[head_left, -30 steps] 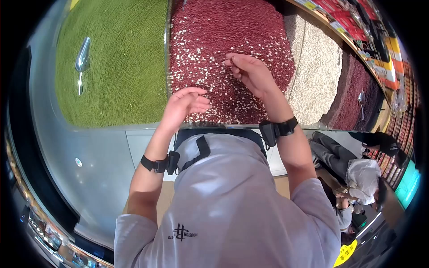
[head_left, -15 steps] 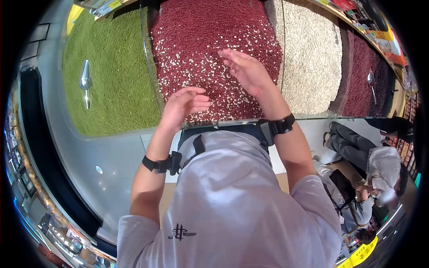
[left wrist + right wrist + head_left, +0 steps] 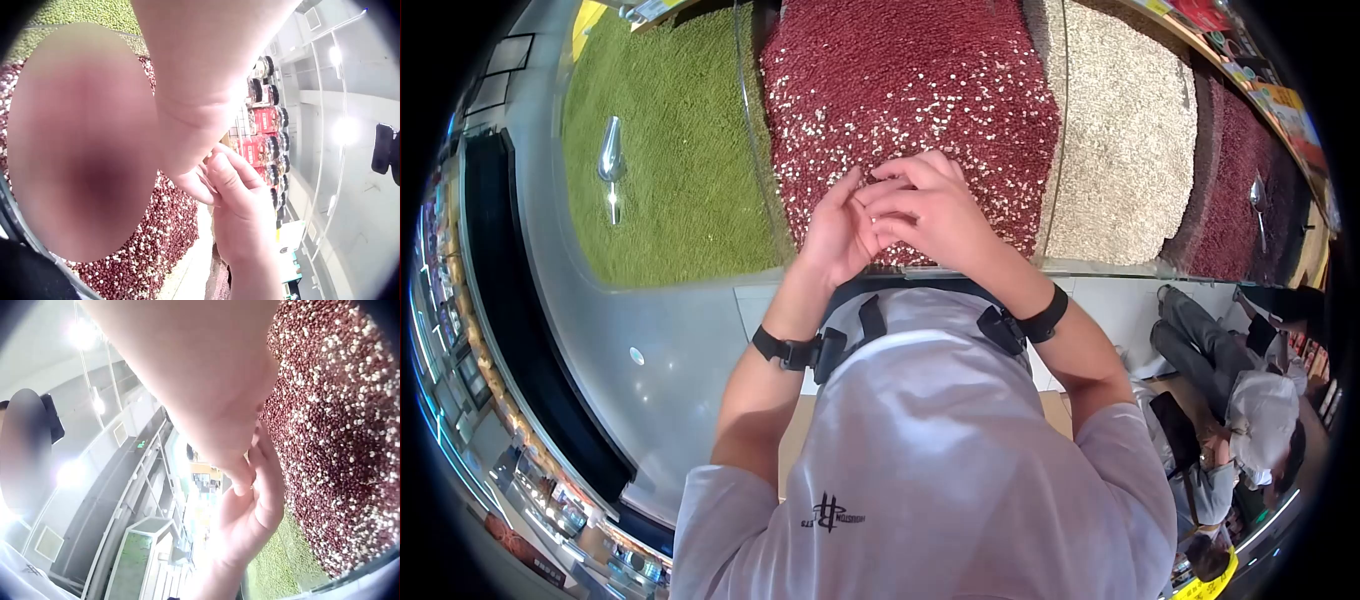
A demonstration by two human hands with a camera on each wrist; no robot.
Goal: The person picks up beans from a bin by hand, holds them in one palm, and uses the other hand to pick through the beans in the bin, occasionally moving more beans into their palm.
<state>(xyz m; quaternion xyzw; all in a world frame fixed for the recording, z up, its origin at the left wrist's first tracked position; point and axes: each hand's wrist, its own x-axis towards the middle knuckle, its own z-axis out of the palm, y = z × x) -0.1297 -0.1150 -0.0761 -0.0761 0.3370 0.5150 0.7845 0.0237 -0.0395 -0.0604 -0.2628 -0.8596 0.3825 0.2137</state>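
Both hands meet low over the red beans [image 3: 900, 60], which have many small white beans scattered among them. My left hand [image 3: 837, 238] is cupped, its palm turned up and partly covered by the other hand. Over it comes my right hand [image 3: 940, 212], fingers bent and fingertips at the left palm. In the right wrist view the left hand [image 3: 244, 515] curves its fingers up round the right fingertips. The left wrist view shows the right hand [image 3: 237, 194] with thumb and forefinger close together; I cannot tell whether they pinch a bean.
Green beans [image 3: 670, 150] fill the bin on the left, with a metal scoop [image 3: 610, 165] lying on them. Pale grains [image 3: 1125, 130] lie right of a clear divider [image 3: 1055, 160]. Farther right another scoop [image 3: 1258, 205] rests on dark red beans. People [image 3: 1250, 420] are at the right.
The hands, apart before, have come together. The right hand has moved down and back towards the left hand, which has turned its palm up. The view has shifted slightly.
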